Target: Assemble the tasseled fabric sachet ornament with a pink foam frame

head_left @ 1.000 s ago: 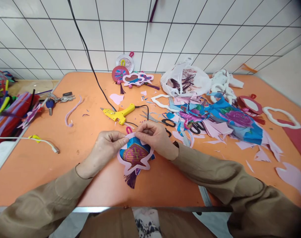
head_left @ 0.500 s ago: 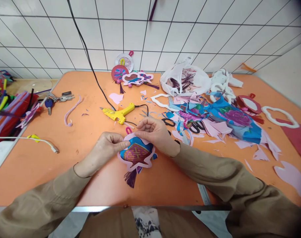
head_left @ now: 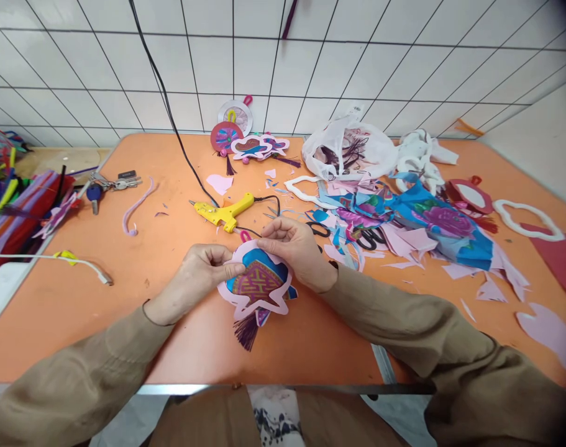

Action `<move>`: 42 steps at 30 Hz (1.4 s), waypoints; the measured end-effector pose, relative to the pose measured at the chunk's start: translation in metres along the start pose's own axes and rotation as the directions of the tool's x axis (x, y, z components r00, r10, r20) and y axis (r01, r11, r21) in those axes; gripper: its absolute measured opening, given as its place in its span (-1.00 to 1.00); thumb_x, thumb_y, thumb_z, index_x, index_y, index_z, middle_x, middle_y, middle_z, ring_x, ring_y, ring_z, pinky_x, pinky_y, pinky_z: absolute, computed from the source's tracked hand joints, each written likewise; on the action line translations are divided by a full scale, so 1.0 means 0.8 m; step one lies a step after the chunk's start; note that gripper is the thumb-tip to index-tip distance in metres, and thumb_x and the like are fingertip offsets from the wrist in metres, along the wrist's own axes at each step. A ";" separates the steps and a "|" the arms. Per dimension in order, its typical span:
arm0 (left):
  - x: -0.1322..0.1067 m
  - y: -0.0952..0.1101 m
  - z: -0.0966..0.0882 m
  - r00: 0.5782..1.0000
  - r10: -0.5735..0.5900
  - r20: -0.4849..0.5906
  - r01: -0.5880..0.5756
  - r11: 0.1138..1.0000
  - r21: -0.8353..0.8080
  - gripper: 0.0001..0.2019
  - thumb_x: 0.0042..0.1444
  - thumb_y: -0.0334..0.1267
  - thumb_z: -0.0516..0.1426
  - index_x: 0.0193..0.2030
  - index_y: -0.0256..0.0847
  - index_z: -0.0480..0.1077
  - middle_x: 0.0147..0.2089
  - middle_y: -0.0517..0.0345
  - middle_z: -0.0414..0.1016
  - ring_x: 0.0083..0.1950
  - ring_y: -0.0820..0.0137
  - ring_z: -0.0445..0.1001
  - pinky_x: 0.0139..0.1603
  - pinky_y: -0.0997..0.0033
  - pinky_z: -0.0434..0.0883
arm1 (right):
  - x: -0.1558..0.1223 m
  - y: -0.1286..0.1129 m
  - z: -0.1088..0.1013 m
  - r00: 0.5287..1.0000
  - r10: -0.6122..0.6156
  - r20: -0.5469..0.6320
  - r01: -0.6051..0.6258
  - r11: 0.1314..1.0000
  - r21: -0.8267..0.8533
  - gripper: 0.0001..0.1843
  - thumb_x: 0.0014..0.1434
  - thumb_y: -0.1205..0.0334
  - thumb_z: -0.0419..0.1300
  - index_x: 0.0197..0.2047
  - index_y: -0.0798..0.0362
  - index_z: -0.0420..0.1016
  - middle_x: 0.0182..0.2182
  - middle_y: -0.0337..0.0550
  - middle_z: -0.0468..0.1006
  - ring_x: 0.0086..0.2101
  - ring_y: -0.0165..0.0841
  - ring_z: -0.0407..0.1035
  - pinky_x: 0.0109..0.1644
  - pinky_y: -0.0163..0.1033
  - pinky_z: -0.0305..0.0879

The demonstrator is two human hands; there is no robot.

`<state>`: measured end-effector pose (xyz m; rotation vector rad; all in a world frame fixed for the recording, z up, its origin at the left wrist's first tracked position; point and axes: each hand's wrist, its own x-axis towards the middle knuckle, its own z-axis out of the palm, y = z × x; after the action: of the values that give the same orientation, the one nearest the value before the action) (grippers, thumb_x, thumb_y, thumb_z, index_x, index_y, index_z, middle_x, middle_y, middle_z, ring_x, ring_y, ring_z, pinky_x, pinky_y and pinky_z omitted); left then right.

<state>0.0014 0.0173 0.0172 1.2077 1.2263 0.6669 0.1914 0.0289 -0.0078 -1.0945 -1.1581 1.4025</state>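
Between my hands is a pink-edged paper and fabric ornament (head_left: 259, 280), with a blue and purple patterned middle, a pink loop on top and a dark purple tassel (head_left: 246, 331) hanging below. My left hand (head_left: 199, 276) pinches its left edge between thumb and fingers. At its upper right edge, my right hand (head_left: 297, 249) grips it with the thumb in front and the fingers curled behind. Just beyond the ornament lies a yellow glue gun (head_left: 223, 213), its cord running up the wall.
Finished-looking ornaments (head_left: 252, 147) lean by the tiled wall. To the right are a plastic bag (head_left: 350, 149), blue floral fabric (head_left: 445, 223), scissors (head_left: 371, 238) and pink scraps. Keys (head_left: 119, 182), a bent pipe cleaner (head_left: 132, 214) and a white cable (head_left: 89, 266) lie on the left.
The ornament's pink frame has tilted and turned slightly toward me, showing more of its upper border. Both hands keep their hold, with small finger shifts.
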 end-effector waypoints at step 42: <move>0.013 -0.015 -0.029 0.998 -0.011 0.056 0.027 0.954 -0.297 -0.69 -0.08 -0.09 0.36 -0.51 -0.31 0.47 -0.57 0.19 0.46 -0.58 0.54 0.36 -0.52 0.57 0.32 | -0.005 0.002 -0.005 0.995 -0.048 0.093 0.052 0.998 -0.039 -0.71 -0.06 0.15 0.36 -0.27 0.06 0.45 -0.41 -0.24 0.55 -0.40 -0.42 0.43 -0.31 -0.30 0.37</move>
<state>-0.0201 0.0312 0.0049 0.9546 1.0475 0.7697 0.1957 0.0255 -0.0096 -1.0321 -1.2775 1.4082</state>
